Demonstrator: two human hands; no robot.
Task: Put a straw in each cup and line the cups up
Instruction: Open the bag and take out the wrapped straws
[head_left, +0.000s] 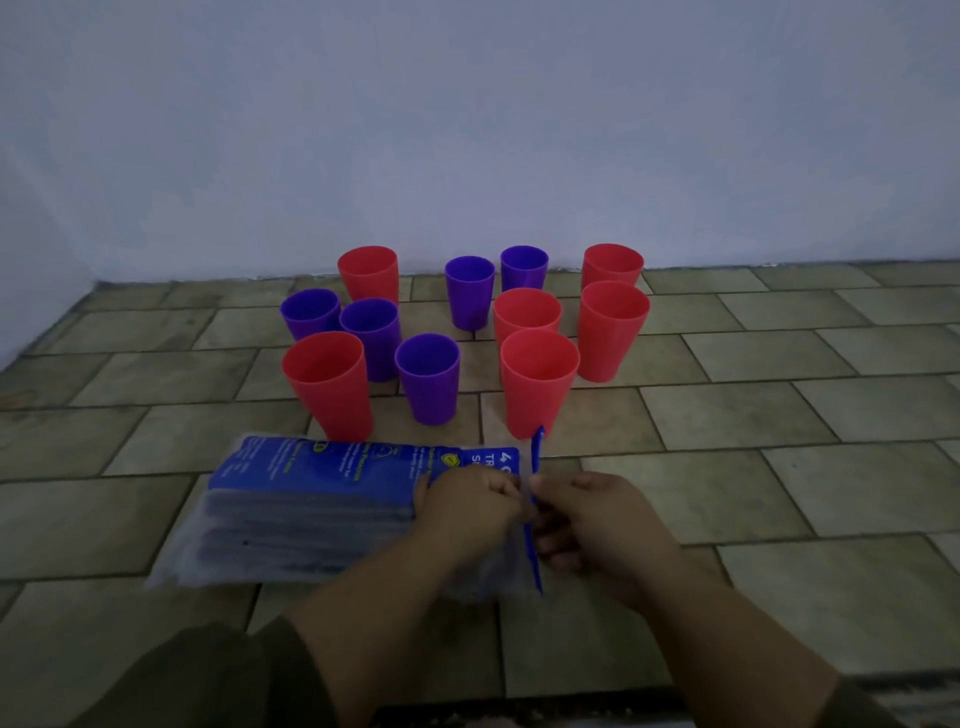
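- The plastic pack (311, 499) is a clear film bag with a blue printed label. It lies flat on the tiled floor (779, 415), long axis left to right, just in front of the cups and close to the person.
- Dark contents show through the film. They are too blurred to identify piece by piece.
- The blue edge strip (537, 452) runs across the pack's right end. In the view its top end overlaps the base of the front-right red cup (539, 382).
- The left hand (467, 512) lies on the pack's right end. Its fingers are curled and pinch the film just beside the strip.
- The right hand (597, 525) meets the left hand at the strip. Its fingers are curled, with thumb and fingers gripping the blue edge strip from the right side.
- Both forearms enter from the lower edge of the view, with dark sleeves (234, 675) at the bottom.
- Eleven cups stand upright, mouths up, in a loose cluster on the floor between the pack and the wall (467, 130).
- There are six red cups (613, 330): four on the right side of the cluster and two on the left. The front-left red cup (327, 384) stands just behind the pack's label.
- There are five purple cups (427, 376): three on the left side and two at the rear centre.
- The cups stand staggered, several overlapping in the view.
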